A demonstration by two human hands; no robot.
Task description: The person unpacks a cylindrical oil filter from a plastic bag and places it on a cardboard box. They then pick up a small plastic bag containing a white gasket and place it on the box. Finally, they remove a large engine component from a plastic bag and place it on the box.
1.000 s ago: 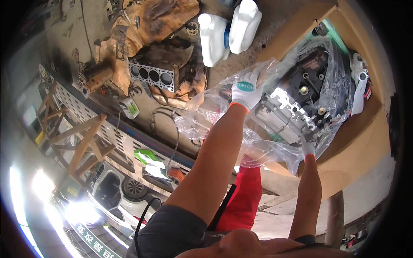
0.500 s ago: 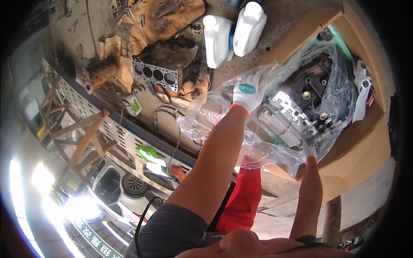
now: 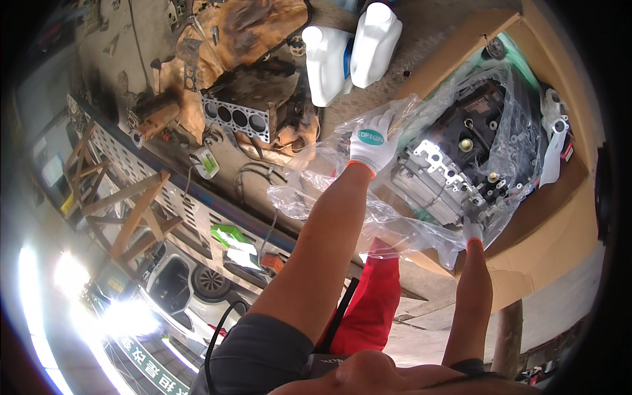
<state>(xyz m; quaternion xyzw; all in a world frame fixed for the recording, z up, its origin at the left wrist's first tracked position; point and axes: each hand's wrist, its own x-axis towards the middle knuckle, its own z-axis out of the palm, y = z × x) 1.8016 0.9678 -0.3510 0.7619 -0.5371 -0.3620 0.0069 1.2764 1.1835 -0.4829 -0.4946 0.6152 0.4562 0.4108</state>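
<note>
A grey and black engine (image 3: 434, 187) lies in an opened cardboard box (image 3: 559, 230) at the right, partly wrapped in clear plastic sheeting (image 3: 395, 227). My left hand (image 3: 372, 143), in a white knit glove with an orange cuff, rests with fingers stretched out over the plastic along the box's left side, beside the engine. My right hand (image 3: 472, 232), gloved the same way, is at the engine's near end, against its metal parts and the plastic. The right fingertips are hard to make out there.
Two white jugs (image 3: 375, 46) stand beyond the box. A bare engine block (image 3: 237, 118) sits on stained cardboard (image 3: 257, 29) at the far left. Along the left runs a perforated metal rail (image 3: 158, 178), with a green box (image 3: 227, 235) near it. A white car (image 3: 174, 283) is lower left.
My left hand has shifted slightly left, away from the engine, along with the plastic beneath it. The right hand stays at the engine's near end. The view has moved a little.
</note>
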